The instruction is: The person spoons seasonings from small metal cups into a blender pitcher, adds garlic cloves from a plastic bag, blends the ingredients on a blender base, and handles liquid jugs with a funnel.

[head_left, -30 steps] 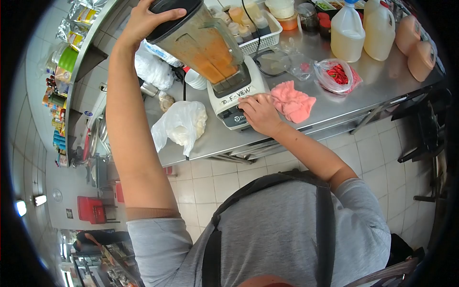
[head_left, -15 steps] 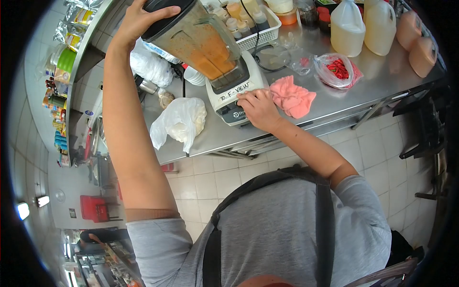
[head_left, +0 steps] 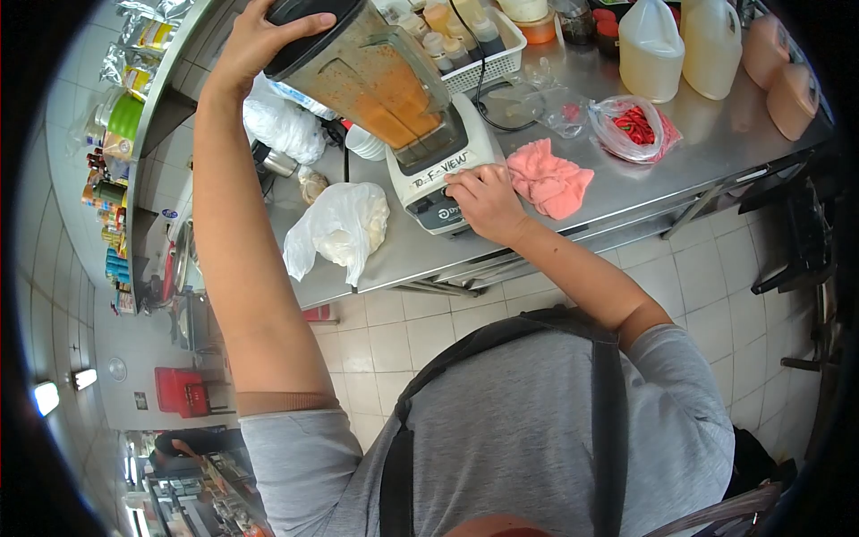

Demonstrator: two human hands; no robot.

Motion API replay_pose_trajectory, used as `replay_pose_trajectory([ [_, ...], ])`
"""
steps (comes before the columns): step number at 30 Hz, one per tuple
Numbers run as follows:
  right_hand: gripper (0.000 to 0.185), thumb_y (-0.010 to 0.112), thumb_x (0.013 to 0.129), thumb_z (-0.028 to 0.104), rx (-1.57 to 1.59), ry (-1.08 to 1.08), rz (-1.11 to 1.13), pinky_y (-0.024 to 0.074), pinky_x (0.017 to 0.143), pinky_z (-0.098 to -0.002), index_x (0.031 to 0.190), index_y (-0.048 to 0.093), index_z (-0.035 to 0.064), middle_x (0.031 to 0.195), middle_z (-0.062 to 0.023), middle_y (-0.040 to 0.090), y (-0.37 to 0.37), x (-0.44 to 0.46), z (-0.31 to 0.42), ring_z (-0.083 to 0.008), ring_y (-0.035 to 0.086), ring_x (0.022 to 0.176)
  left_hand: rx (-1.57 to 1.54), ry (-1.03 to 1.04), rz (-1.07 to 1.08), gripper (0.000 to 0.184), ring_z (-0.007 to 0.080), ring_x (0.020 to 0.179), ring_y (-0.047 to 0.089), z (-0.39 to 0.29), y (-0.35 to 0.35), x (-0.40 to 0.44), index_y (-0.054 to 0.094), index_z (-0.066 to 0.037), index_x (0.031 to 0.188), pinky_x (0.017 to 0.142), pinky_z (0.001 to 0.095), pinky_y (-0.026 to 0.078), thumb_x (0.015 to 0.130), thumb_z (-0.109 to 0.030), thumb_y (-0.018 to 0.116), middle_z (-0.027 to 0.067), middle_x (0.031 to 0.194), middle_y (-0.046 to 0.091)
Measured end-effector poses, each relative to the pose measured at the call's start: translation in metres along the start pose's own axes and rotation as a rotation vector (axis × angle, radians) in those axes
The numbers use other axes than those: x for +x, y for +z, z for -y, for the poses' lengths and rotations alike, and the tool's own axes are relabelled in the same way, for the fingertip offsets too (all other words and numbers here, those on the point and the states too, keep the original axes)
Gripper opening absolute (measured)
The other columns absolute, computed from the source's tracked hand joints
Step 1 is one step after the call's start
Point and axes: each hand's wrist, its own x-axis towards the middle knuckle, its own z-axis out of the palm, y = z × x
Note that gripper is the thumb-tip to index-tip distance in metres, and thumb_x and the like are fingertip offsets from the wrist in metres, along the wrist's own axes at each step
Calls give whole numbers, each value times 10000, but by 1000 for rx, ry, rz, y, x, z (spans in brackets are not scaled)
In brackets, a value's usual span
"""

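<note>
A blender stands on the steel counter, its clear jar (head_left: 385, 89) partly filled with orange-brown liquid and its inner wall speckled. My left hand (head_left: 255, 40) holds the black lid (head_left: 309, 43) at the top of the jar, thumb across it; the other fingers are partly cut off by the frame edge. On the white blender base (head_left: 483, 134), marked "TO F-VIEW", my right hand (head_left: 488, 199) has its fingers closed at the control knob (head_left: 447, 191), which they mostly cover. A pink cloth (head_left: 550, 179) lies just right of that hand. Left of the base sits a white plastic bag (head_left: 344, 228).
Behind the blender, a white basket (head_left: 501, 67) holds several bottles, and a black cord passes beside it. Further right are a bag of red chilies (head_left: 635, 134) and large jugs (head_left: 651, 54). A shelf (head_left: 157, 134) with packets runs along the left. Another person (head_left: 192, 443) is at lower left.
The view has shifted slightly. Both hands keep their places on the lid and at the knob, and the liquid's level looks about the same.
</note>
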Motion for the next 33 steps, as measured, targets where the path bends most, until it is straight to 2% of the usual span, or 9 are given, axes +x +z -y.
replay_pose_trajectory([
  [15,199,559,727,107,10,-29,15,362,818,-350,911,628,140,1019,25,575,-1,1,-4,-187,484,916,9,78,25,727,275,1155,481,8,-1,5,483,-125,1269,973,391,399,620,-226,793,129,1223,499],
  [18,189,563,722,113,25,-33,5,370,805,-352,899,625,138,1021,25,575,1,1,-3,-190,482,904,-24,102,13,714,268,1127,499,8,-5,7,492,-125,1269,942,379,415,629,-218,796,123,1221,511],
  [21,178,568,718,120,25,-39,11,374,795,-355,887,621,136,1024,27,577,-1,2,-5,-194,480,891,-228,23,-64,681,242,1054,533,7,-16,10,508,-116,1267,872,351,441,654,-185,796,116,1186,550],
  [33,219,576,714,98,36,-13,67,366,787,-359,922,620,150,1067,14,564,-3,3,-3,-211,482,896,-119,105,-23,722,217,1098,518,12,-22,9,497,-70,1262,943,332,404,624,-170,819,102,1179,559],
])
